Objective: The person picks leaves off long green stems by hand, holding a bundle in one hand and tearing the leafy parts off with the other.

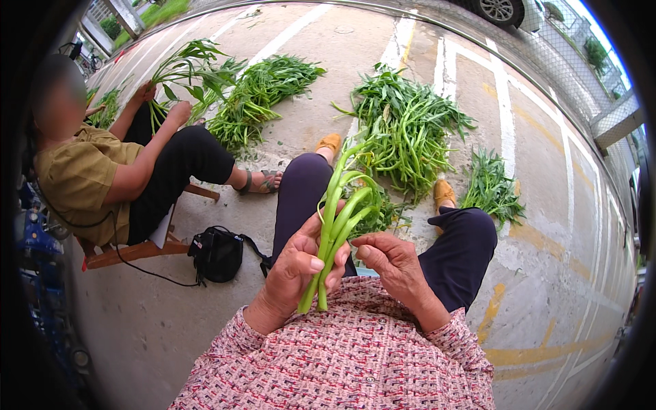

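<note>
A small bunch of water spinach [331, 229] with thick, pale green hollow stems is gripped in my left hand [287, 273], above my lap. Its cut ends point down toward my shirt, and the upper stems curve over to the right. Beside the bunch, my right hand [398, 272] has its thumb and fingers drawn together, apart from the stems. Whatever may be between those fingertips is hidden. Beyond my knees lies a large heap of water spinach [410, 130] on the concrete. More leafy green pieces [386, 213] lie between my feet, partly behind the held stems.
A smaller pile of greens [492, 190] lies by my right foot. To my left, a person [89, 164] on a wooden stool [137, 255] holds leafy stalks [191, 72] near another heap [263, 96]. A black bag [217, 254] rests on the ground. A parked car [502, 10] stands far off.
</note>
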The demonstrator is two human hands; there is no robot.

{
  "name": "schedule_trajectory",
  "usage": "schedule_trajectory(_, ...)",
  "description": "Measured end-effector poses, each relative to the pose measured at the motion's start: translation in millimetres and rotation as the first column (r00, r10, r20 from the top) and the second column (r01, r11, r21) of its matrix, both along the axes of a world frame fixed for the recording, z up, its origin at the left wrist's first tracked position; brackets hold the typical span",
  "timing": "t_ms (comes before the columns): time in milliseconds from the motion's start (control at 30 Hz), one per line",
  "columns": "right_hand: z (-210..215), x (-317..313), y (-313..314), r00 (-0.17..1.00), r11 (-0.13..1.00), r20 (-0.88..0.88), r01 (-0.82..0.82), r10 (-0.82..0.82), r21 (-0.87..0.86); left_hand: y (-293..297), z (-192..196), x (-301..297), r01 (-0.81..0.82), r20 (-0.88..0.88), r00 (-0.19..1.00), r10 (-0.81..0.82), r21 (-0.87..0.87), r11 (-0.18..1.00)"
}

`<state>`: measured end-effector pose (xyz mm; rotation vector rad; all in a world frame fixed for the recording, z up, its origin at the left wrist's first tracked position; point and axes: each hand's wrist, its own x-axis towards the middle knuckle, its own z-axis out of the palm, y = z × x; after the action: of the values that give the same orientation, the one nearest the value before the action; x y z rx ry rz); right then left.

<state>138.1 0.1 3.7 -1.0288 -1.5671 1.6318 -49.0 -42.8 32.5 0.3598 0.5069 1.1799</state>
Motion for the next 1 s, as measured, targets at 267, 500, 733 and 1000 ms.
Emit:
schedule_trajectory(267, 8.2, -2.8, -0.4, 0.941, 0.912, -0.327, -0.059, -0.084, -0.405, 0.4, -2.0, 4.2, 0.051, -0.139, 0.990, -0.039, 0.082, 0.995)
schedule_trajectory(500, -2.9, 0.6, -0.8, 0.903, 0.892, -0.380, 0.006, -0.200, -0.453, -1.2, -10.8, 7.6, 0.266, -0.322, 0.923, -0.211, 0.137, 0.954)
schedule_trajectory(733, 1.2, 6.0, -3.9, 0.883, 0.869, -0.437, -0.072, -0.173, -0.490, -4.2, -7.9, 12.4, 0.247, -0.169, 0.959, -0.229, 0.097, 0.964)
schedule_trajectory(1000, -3.4, 8.6, -2.6, 0.932, 0.922, -0.338, -0.010, -0.131, -0.386, -3.2, -5.9, 12.6, 0.278, -0.164, 0.949, -0.270, 0.024, 0.960)
